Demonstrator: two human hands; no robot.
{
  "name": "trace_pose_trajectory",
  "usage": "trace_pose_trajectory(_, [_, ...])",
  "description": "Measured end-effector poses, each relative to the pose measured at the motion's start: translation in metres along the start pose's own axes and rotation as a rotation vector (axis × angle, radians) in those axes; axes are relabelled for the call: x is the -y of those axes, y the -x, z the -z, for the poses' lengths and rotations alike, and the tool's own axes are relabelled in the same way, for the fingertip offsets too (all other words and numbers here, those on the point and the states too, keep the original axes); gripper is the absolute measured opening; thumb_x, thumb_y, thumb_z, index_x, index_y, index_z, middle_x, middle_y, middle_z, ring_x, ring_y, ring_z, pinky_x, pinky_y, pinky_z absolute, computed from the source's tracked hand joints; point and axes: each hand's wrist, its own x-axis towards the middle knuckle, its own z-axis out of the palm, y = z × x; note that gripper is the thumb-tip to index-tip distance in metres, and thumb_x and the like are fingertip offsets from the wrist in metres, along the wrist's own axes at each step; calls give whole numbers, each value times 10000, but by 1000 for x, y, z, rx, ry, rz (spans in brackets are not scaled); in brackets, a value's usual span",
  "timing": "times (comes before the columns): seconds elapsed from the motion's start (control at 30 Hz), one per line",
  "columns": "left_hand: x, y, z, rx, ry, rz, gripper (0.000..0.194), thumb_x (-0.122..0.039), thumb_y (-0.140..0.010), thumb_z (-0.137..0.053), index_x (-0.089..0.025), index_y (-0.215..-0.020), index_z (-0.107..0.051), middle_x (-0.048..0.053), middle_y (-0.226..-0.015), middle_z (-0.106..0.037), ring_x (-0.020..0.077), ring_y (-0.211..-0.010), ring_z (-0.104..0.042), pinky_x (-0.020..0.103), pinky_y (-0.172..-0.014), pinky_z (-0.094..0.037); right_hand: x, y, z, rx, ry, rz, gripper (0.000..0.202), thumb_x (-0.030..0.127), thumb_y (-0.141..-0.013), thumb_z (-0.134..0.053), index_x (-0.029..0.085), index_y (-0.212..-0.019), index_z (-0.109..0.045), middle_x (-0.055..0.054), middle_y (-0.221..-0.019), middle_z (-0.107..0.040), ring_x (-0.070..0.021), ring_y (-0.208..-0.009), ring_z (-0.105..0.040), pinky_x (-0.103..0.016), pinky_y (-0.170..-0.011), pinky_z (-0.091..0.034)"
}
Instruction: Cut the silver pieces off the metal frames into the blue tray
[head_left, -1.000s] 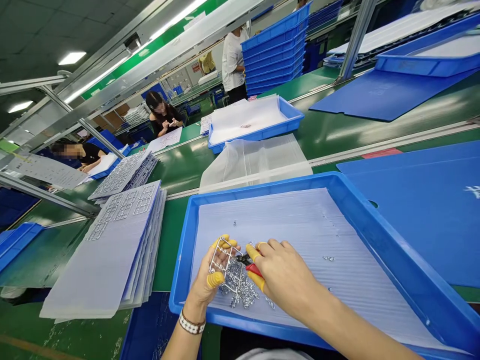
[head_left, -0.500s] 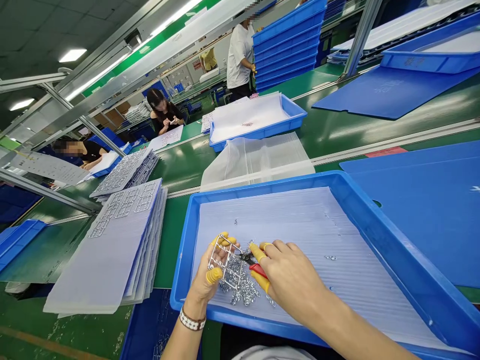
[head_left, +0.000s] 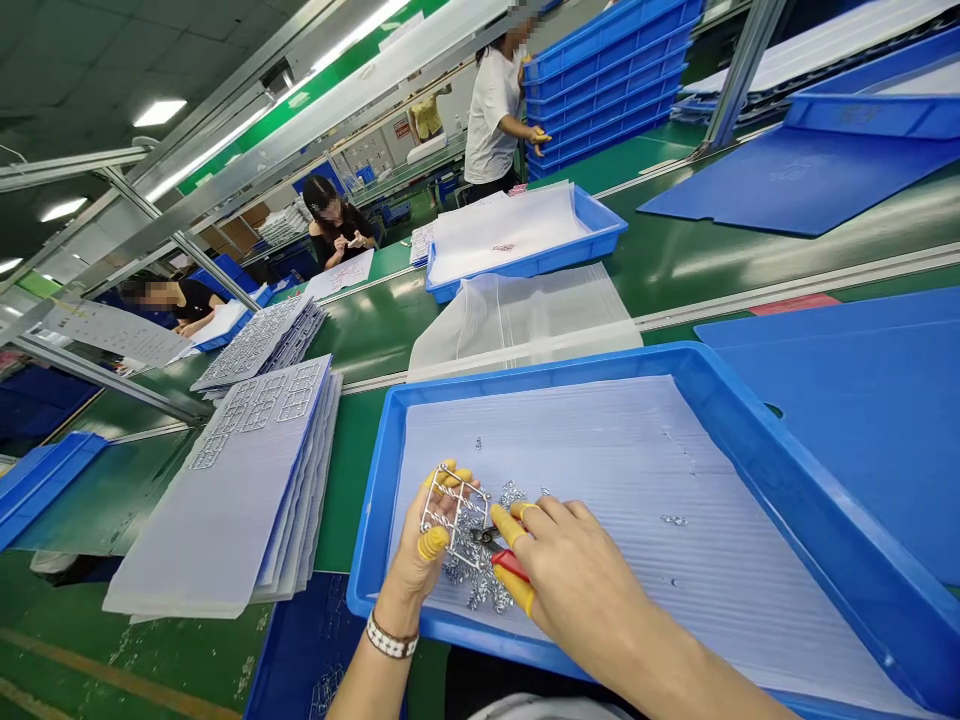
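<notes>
My left hand (head_left: 427, 530), with yellow covers on some fingertips, holds a silvery sprue frame (head_left: 454, 505) with small twisted parts inside it. My right hand (head_left: 559, 565), also with yellow fingertip covers, is closed on red-handled cutters (head_left: 510, 566). The dark jaws of the cutters are at the lower right part of the frame. Beneath both hands a pile of small shiny parts (head_left: 487, 590) lies on the white sheet (head_left: 600, 450) lining a blue tray (head_left: 547, 372).
Layered sheets (head_left: 217, 530) with more sprue frames (head_left: 259, 398) stand left of the tray. Behind it are crumpled translucent film (head_left: 525, 320) and a second blue tray (head_left: 525, 267). Blue panels (head_left: 847, 400) lie right. Several people and stacked blue trays (head_left: 607, 90) are farther back.
The cutters and my right hand have shifted slightly left and down against the frame. Beyond the tables, the standing person's hand has moved beside the stacked trays. The camera view has shifted a little.
</notes>
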Motion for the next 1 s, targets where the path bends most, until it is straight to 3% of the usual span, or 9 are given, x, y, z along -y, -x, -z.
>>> trace_pose_trajectory(0.63, [8, -1, 4, -36, -58, -21, 906, -601, -576, -782, -212, -1336, -479, 148, -1347, -534, 373, -1254, -484, 505, -1117, -298, -1, -5, 11, 135, 4, -18, 265, 298, -823, -643, 171, -1053, -676, -72, -841, -686, -269, -809, -608, -386, -675, -393])
trace_pose_trajectory(1.0, [8, -2, 7, -45, -74, -28, 892, -609, -585, -773, -200, -1325, -487, 155, -1349, -532, 376, -1268, -472, 491, -1117, -299, -1, -4, 3, 83, 30, 12, 228, 243, -806, -650, 157, -1017, -670, -66, -771, -669, -249, -727, -607, -359, -632, -413])
